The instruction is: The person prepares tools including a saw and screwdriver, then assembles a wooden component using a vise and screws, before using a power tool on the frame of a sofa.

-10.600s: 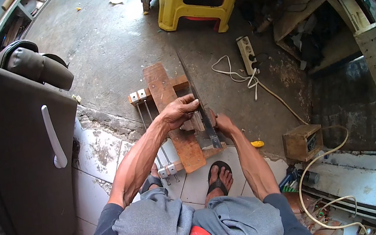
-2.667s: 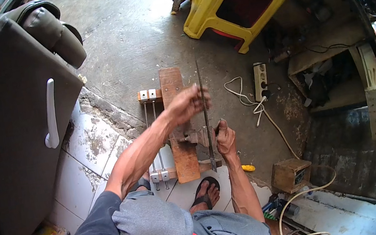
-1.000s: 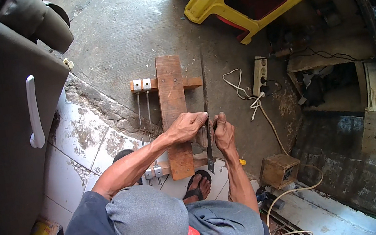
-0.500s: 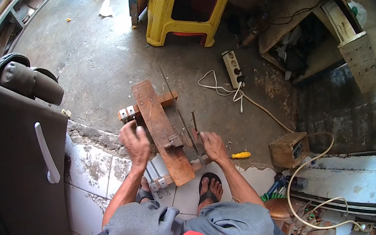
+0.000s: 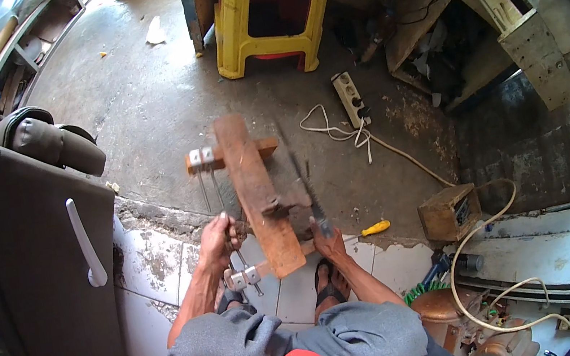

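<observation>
A long wooden board lies across two shorter wooden crosspieces, the far crosspiece and one close to my feet. Metal brackets and thin metal rods join the crosspieces on the left. My left hand is closed beside the rods and the board's left edge; what its fingers grip is hidden. On the board's right side sits a dark, worn metal piece. My right hand is closed round the near end of a long, thin, dark blade-like tool, blurred, pointing away from me.
A yellow-handled screwdriver lies right of my right hand. Farther off are a power strip with cables, a yellow stool and a small wooden box. A dark padded seat fills the left side.
The view has shifted somewhat. My left hand has come nearer to me along the rods and closed. My right hand has also drawn nearer, with the long tool at the board's right side.
</observation>
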### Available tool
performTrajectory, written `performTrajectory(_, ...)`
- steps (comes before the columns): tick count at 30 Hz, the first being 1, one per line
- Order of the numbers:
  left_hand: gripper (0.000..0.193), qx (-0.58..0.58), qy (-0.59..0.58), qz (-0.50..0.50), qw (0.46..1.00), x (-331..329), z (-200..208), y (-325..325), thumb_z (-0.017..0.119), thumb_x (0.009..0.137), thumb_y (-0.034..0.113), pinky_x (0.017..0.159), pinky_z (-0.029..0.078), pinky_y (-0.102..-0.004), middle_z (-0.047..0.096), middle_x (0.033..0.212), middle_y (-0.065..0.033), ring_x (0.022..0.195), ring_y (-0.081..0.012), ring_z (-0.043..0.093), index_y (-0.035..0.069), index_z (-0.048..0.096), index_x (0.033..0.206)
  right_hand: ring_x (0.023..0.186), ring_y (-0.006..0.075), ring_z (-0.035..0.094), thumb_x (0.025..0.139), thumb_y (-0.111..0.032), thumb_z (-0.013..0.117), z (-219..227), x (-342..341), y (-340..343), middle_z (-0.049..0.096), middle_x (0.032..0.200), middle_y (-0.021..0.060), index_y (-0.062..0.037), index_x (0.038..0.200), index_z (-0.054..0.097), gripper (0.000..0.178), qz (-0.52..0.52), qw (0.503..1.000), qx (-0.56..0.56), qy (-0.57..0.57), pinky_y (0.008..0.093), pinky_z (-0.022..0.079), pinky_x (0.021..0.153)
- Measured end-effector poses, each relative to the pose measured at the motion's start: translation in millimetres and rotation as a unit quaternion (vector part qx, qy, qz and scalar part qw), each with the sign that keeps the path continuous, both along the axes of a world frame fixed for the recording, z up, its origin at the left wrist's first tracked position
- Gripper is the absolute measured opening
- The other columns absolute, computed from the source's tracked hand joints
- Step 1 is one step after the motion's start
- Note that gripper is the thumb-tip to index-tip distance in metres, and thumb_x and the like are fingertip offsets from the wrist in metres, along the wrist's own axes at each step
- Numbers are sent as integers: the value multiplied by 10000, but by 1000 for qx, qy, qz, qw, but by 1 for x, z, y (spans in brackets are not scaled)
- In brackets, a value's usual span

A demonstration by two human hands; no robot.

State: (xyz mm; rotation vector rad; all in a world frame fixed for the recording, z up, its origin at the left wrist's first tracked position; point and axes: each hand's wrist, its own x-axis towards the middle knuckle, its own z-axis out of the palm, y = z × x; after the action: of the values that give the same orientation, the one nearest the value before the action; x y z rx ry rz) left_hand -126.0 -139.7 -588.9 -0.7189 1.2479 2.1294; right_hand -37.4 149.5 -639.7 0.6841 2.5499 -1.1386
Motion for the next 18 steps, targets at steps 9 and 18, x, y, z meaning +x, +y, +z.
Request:
performTrajectory(9, 139, 71, 67, -159, 982, -49, 97, 88, 548, 1017, 227, 602, 414, -279, 490, 792, 11, 659, -104, 462, 95, 546, 973, 989, 399, 667, 930, -293, 558, 34, 51, 8, 697, 1018, 230, -68, 1116, 694, 322, -15, 999, -25, -16, 447, 519, 878)
performTrajectory(18, 159, 20, 109, -212, 971, -40, 101, 155, 507, 1038, 243, 686, 471, -316, 521, 845, 3, 722, -119, 530, 95, 542, 992, 851, 249, 712, 952, -291, 592, 48, 94, 39, 733, 942, 148, -76, 1149, 700, 311, -22, 994, -85, -71, 356, 544, 793)
